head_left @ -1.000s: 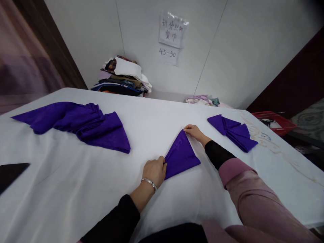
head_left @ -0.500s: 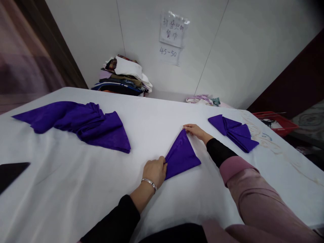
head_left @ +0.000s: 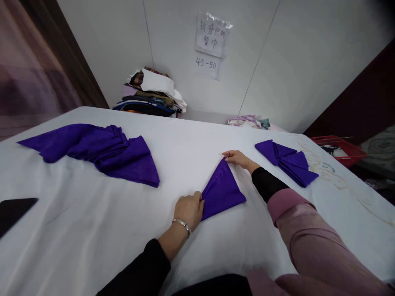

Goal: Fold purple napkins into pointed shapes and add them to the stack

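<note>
A purple cloth napkin (head_left: 222, 190), folded into a rough triangle, lies in front of me on the white tablecloth (head_left: 123, 230). My left hand (head_left: 189, 209), with a silver bracelet at the wrist, closes round the napkin's left corner; the fingertips are partly hidden. At the far top corner, my right hand (head_left: 237, 158) pinches the tip between thumb and fingers. Over to the right rests another purple napkin (head_left: 286, 160), folded in pleats like a fan. A heap of loose purple napkins (head_left: 92, 146) spreads across the left side.
Behind the table's far edge rise a stack of folded clothes (head_left: 151, 92) and a smaller cloth pile (head_left: 247, 121). A red basket (head_left: 352, 154) stands beyond the right edge. A flat black object (head_left: 15, 213) lies at the left edge. Paper signs (head_left: 211, 39) hang on the wall.
Almost nothing differs. Both hands keep their hold on the triangular napkin, and the whole view has shifted very slightly.
</note>
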Motion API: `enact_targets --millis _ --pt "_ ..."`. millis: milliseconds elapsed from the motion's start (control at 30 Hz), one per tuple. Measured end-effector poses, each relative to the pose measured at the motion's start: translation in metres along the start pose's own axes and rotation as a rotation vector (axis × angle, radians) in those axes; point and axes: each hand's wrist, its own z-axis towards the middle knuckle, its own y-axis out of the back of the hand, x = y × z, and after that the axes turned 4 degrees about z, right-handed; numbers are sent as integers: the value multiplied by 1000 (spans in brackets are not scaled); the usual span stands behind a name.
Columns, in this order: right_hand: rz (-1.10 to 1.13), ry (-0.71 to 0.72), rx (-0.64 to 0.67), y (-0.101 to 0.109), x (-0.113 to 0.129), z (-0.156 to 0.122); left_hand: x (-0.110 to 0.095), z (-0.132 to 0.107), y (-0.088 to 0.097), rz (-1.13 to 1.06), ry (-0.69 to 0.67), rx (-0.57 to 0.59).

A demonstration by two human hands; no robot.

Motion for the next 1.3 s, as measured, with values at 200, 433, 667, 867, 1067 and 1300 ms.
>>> enact_targets --millis 200,433,667,867,1067,1300 --pt "17 26 -26 -4 0 1 -1 0 3 25 3 -2" --pt "33 52 -62 -3 6 -6 -1 0 1 23 2 -1" --pt "87 128 -75 -1 21 -26 4 8 18 -102 24 -6" --pt "160 240 -84 -10 30 -40 -14 76 40 -470 -106 -112" --pt "184 320 -113 -20 33 -49 -45 140 26 -1033 -146 -96" --pt "262 277 -144 -29 25 -53 -48 151 10 -1264 -80 -98"
